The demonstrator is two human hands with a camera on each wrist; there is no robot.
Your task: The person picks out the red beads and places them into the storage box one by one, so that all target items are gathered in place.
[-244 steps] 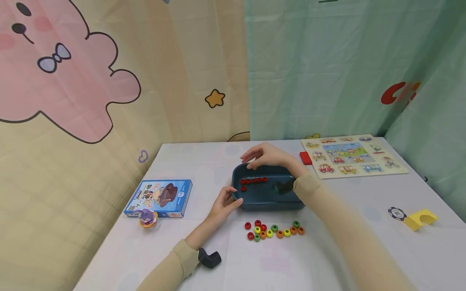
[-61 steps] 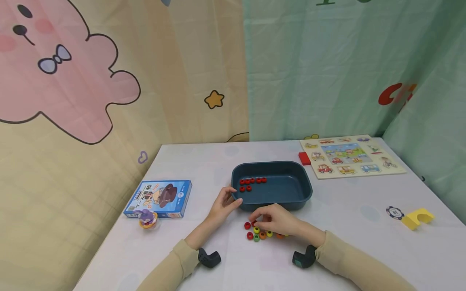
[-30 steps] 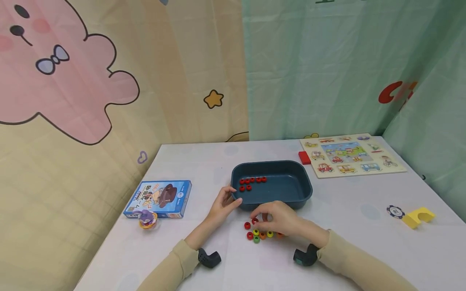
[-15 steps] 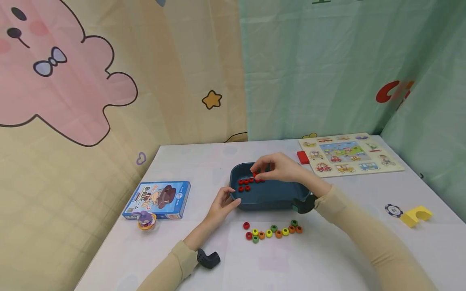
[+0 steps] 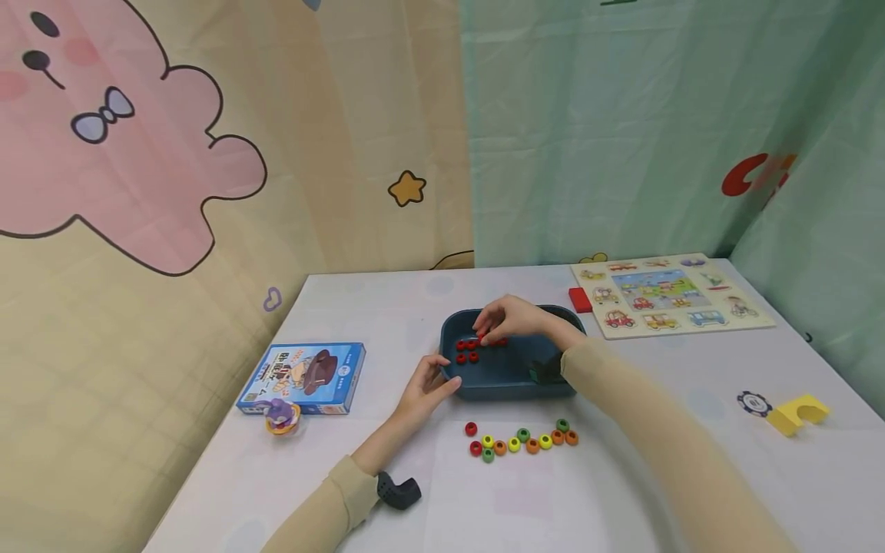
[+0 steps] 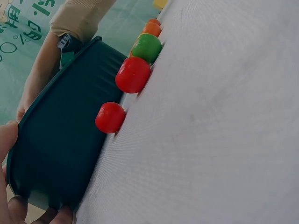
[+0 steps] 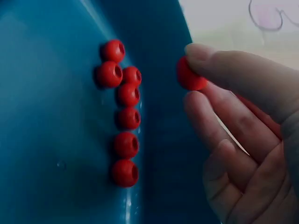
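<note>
My left hand (image 5: 420,385) grips the left end of a dark blue-green tray (image 5: 508,386); in the left wrist view its thumb lies at the rim and fingertips curl below the outer wall. Over the tray's inside, my right hand (image 5: 518,316) pinches a red bead (image 7: 189,75) between thumb and finger. Several red beads (image 7: 128,119) lie on the tray floor along its far wall, with two set off from the line. On the table in front of the tray are two red beads (image 5: 471,428) and several green, yellow and orange beads (image 5: 514,445).
A blue box (image 5: 304,376) with a small purple figure toy (image 5: 280,414) lies at the left. Behind and right of the tray are a red block (image 5: 580,299) and a picture puzzle board (image 5: 664,296). A round chip (image 5: 754,404) and yellow arch block (image 5: 798,415) sit far right.
My right hand has picked a red bead from the table group and carried it away from me, over the tray. Eight seconds ago fewer red beads lay inside. The left hand stays put.
</note>
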